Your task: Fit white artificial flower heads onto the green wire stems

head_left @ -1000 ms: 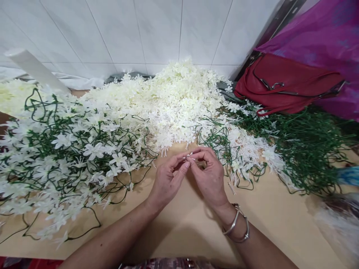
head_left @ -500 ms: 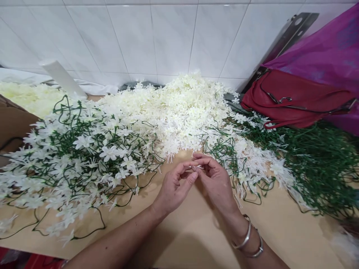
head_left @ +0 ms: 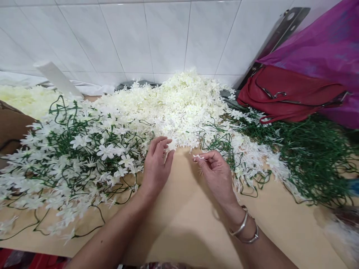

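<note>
Between thumb and fingers, my right hand (head_left: pixel 217 172) pinches a small white artificial flower (head_left: pixel 199 158) over the tan tabletop (head_left: pixel 179 216). My left hand (head_left: pixel 157 162) is apart from it, fingers bent loosely with a gap to the thumb and nothing visible in them. Just beyond both hands rises a heap of loose cream-white blossoms (head_left: pixel 185 101). On the left lies a tangle of white flowers on green stems (head_left: pixel 95 149), close to my left hand. Thin white stamen-like strands (head_left: pixel 249 157) and a few green stems (head_left: pixel 221 144) lie beside my right hand.
Dark green plastic stems (head_left: pixel 314 160) are piled at the right, below a red handbag (head_left: pixel 291 93) and a purple bag (head_left: pixel 316 48). A white tiled wall (head_left: pixel 168 37) closes off the back. A white post (head_left: pixel 57 78) and a cardboard box (head_left: pixel 14 127) stand at left.
My hands were together at the white flower and have now separated. The left has let go and moved left toward the blossom heap; the right keeps the flower.
</note>
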### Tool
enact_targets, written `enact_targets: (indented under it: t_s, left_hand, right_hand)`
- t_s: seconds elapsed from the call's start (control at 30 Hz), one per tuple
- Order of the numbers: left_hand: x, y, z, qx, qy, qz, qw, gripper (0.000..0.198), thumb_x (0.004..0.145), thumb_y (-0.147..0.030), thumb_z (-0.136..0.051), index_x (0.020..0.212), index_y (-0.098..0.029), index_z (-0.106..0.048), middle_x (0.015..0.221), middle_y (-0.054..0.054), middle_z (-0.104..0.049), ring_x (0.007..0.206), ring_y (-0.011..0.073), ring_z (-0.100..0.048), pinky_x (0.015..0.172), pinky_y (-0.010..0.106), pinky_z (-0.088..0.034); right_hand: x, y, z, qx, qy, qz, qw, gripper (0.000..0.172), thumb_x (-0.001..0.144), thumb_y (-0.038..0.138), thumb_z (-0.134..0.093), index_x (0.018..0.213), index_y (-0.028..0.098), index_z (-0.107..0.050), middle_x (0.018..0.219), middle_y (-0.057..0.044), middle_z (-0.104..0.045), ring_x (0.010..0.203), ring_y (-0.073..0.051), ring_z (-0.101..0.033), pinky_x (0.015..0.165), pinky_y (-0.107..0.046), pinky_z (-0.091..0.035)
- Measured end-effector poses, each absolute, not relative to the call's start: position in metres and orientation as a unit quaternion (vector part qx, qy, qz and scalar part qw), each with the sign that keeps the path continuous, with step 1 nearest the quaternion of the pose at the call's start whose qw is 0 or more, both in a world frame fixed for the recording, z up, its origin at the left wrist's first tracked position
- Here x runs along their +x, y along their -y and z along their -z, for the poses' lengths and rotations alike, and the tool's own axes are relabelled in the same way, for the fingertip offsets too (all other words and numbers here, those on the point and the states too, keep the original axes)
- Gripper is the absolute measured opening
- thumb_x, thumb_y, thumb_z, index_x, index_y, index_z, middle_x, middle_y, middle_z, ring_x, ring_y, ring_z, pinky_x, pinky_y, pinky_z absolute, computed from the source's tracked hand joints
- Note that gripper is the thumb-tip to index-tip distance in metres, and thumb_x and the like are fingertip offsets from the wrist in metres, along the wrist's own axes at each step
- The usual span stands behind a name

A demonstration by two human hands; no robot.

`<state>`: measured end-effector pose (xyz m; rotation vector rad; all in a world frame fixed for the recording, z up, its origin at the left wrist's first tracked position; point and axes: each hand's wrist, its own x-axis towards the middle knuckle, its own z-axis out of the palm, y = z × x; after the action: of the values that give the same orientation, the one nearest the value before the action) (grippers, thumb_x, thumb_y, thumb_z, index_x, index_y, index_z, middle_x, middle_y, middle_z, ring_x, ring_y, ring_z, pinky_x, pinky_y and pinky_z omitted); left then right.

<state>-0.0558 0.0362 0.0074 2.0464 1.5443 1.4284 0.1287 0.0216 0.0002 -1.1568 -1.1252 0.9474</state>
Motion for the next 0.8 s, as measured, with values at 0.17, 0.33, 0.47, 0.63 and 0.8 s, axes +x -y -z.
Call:
enact_targets:
  t_s: [0.17, 0.33, 0.47, 0.63, 0.8]
  left_hand:
    - [-0.072, -0.058, 0.005, 0.758, -0.543, -0.362, -0.014, 0.021, 0.1, -0.013, -0.057, 0.118, -0.019, -0.066, 0.122, 0.014, -0.069, 0.119, 0.0284, -0.066, 0.105, 0.044, -0.054]
    - [-0.074, -0.062, 0.008, 0.759, -0.543, -0.358, -0.019, 0.016, 0.101, -0.016, -0.056, 0.096, -0.019, -0.07, 0.105, 0.01, -0.073, 0.102, 0.0255, -0.069, 0.094, 0.039, -0.056]
    - [-0.068, -0.051, -0.01, 0.726, -0.505, -0.465, 0.029, 0.015, 0.101, -0.021, -0.06, 0.101, -0.021, -0.074, 0.111, 0.009, -0.073, 0.106, 0.0225, -0.069, 0.098, 0.037, -0.054]
    - [-0.046, -0.032, -0.021, 0.527, -0.466, -0.582, 0.408, 0.017, 0.092, -0.037, -0.075, 0.1, -0.021, -0.076, 0.097, 0.004, -0.076, 0.092, 0.0176, -0.073, 0.086, 0.03, -0.056]
    - [-0.028, -0.027, -0.012, 0.211, -0.4, -0.545, 0.706, 0.036, 0.067, -0.034, -0.097, 0.091, -0.017, -0.075, 0.092, 0.003, -0.079, 0.089, 0.0193, -0.079, 0.082, 0.027, -0.059]
  right_hand:
    - [0.134, -0.024, -0.001, -0.49, 0.478, -0.394, 0.613, 0.016, 0.083, 0.029, -0.08, 0.081, 0.023, -0.065, 0.083, -0.001, -0.071, 0.081, -0.018, -0.066, 0.079, -0.033, -0.053]
    - [0.136, -0.027, -0.004, -0.492, 0.46, -0.399, 0.622, 0.015, 0.079, 0.029, -0.083, 0.08, 0.023, -0.069, 0.082, -0.001, -0.074, 0.081, -0.019, -0.068, 0.08, -0.034, -0.055]
    - [0.135, -0.025, -0.007, -0.482, 0.459, -0.432, 0.609, 0.013, 0.079, 0.03, -0.083, 0.079, 0.022, -0.073, 0.079, -0.002, -0.076, 0.077, -0.019, -0.07, 0.077, -0.034, -0.056]
    - [0.135, -0.023, -0.008, -0.467, 0.472, -0.451, 0.596, 0.015, 0.079, 0.033, -0.085, 0.08, 0.022, -0.075, 0.081, -0.003, -0.079, 0.078, -0.019, -0.072, 0.078, -0.033, -0.056]
    - [0.137, -0.026, -0.009, -0.469, 0.464, -0.479, 0.58, 0.018, 0.083, 0.038, -0.083, 0.085, 0.022, -0.074, 0.083, -0.003, -0.08, 0.081, -0.019, -0.073, 0.081, -0.032, -0.055]
